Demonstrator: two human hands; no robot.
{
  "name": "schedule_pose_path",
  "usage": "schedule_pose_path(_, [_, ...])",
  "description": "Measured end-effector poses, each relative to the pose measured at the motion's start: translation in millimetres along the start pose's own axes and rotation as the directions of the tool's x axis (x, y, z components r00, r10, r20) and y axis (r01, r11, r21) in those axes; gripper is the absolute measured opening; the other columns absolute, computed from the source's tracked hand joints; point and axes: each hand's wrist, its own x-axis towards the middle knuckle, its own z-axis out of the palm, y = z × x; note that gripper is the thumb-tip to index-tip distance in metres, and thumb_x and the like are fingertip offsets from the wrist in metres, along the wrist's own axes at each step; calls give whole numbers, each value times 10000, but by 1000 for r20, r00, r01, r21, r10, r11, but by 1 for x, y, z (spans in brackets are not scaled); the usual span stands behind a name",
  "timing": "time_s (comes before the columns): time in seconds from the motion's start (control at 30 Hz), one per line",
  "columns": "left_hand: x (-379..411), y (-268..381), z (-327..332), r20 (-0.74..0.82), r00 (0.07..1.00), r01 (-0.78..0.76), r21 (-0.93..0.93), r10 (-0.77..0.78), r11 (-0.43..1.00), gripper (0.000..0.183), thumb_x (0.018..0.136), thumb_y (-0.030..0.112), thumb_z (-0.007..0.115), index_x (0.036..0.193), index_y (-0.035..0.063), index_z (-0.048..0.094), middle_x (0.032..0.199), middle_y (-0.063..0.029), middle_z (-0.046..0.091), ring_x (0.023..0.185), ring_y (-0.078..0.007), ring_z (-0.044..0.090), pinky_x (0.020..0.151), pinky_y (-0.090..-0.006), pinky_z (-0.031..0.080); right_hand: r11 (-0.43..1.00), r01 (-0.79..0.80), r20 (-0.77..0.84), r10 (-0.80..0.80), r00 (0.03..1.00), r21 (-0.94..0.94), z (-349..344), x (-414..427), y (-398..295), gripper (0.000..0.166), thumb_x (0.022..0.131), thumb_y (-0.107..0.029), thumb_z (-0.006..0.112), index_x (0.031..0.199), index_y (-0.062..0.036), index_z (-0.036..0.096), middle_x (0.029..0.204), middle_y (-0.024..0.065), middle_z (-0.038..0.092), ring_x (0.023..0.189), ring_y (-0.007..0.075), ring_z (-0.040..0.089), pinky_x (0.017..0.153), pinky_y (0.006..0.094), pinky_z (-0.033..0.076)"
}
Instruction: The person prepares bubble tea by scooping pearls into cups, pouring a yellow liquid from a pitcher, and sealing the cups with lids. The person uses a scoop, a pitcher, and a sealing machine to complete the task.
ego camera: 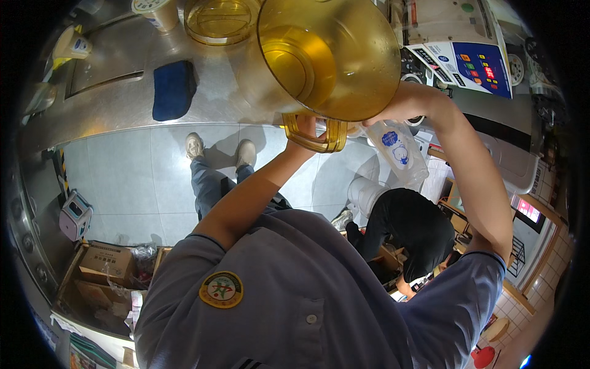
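A large amber see-through plastic pitcher [350, 60] is tilted with its wide mouth facing me. My left hand [308, 133] grips its handle [318, 138], the fingers partly covered by it. Close to the pitcher's right side is my right hand [398, 104], its fingers mostly hidden behind the rim. Just below that hand appears a clear plastic container [398, 154] with a blue bear print; whether the hand holds it is unclear. On the steel counter [124, 99] lie a folded dark blue cloth [173, 90] and a round amber lid [223, 20].
Paper cups [159, 14] stand at the upper left. A machine with a lit control panel [481, 67] is at the upper right. Behind my right arm, a person in black [412, 226] bends low near a white bucket [366, 193]. Cardboard boxes [108, 265] sit lower left.
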Motion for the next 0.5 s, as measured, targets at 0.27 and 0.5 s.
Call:
schedule_pose_path(0.27, [-10, 5, -22, 176, 983, 45, 63, -55, 997, 683, 703, 341, 748, 1235, 43, 441, 1185, -152, 498, 1110, -353, 469, 941, -458, 374, 974, -64, 0, 66, 998, 216, -8, 11, 32, 678, 694, -591, 641, 1172, -112, 601, 1077, 101, 634, 908, 217, 596, 720, 306, 477])
schedule_pose_path(0.5, [-14, 17, -43, 369, 923, 103, 40, -111, 994, 679, 718, 183, 710, 1257, -9, 344, 1211, -258, 421, 1134, -431, 416, 928, -476, 377, 984, -73, -49, 82, 995, 160, -3, 18, 55, 754, 705, -700, 555, 1007, -17, 657, 711, 88, 575, 552, 148, 534, 504, 274, 421])
